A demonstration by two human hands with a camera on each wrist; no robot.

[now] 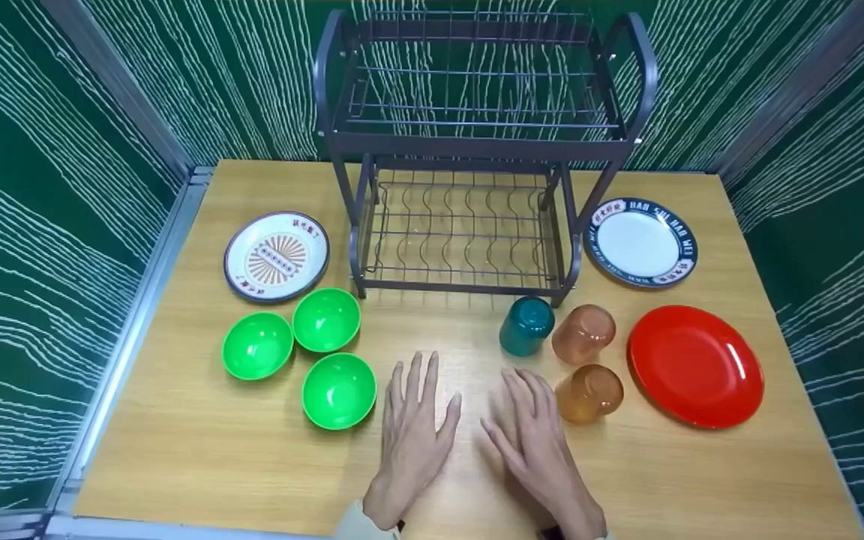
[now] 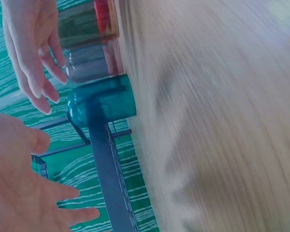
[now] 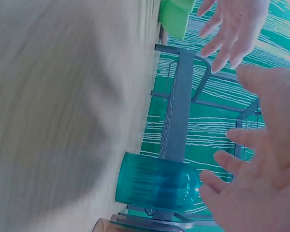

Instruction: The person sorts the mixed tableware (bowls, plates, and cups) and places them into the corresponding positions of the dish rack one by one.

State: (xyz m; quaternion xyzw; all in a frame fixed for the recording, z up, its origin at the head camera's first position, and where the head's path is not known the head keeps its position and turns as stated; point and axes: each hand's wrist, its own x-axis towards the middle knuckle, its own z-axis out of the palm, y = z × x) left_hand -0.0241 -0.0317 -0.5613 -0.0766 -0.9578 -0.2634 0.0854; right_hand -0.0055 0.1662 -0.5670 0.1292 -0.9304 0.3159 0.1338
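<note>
My left hand (image 1: 413, 435) hovers over the near middle of the table, fingers extended and thumb spread, holding nothing. Just right of its fingers is my right hand (image 1: 537, 442), also bare, its fingers loosely extended. Closest to the left hand is a green bowl (image 1: 339, 391), with two more green bowls (image 1: 258, 346) (image 1: 326, 320) behind it. By the right hand's fingers stands an upturned amber cup (image 1: 589, 394). Behind that are an upturned pinkish cup (image 1: 584, 334) and an upturned teal cup (image 1: 526, 326), the teal one also large in the right wrist view (image 3: 157, 181).
A dark two-tier dish rack (image 1: 469, 146) stands at the back middle, wire shelves bare. Left of it lies a white patterned plate (image 1: 277, 256); on the right are a dark-rimmed white plate (image 1: 642, 242) and a red plate (image 1: 694, 366). Green, white-streaked walls enclose the table (image 1: 252, 465).
</note>
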